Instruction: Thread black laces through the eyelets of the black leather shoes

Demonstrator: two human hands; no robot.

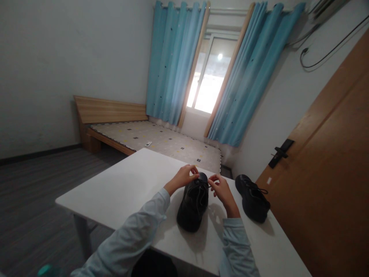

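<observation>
A black lace-up shoe [192,206] lies on the white table [127,188], its toe pointing away from me. My left hand [184,177] pinches a black lace at the far end of the shoe's lacing. My right hand [221,190] pinches the lace from the other side, thumb and forefinger closed on it. Both hands hover over the shoe's front part. A second black shoe [253,198] rests on the table to the right, untouched, its laces loose.
A brown wooden door [331,173] with a black handle [281,153] stands close to the table's right side. Beyond the table are a low wooden bed [150,138], blue curtains [175,61] and a bright window [207,80]. Grey floor lies to the left.
</observation>
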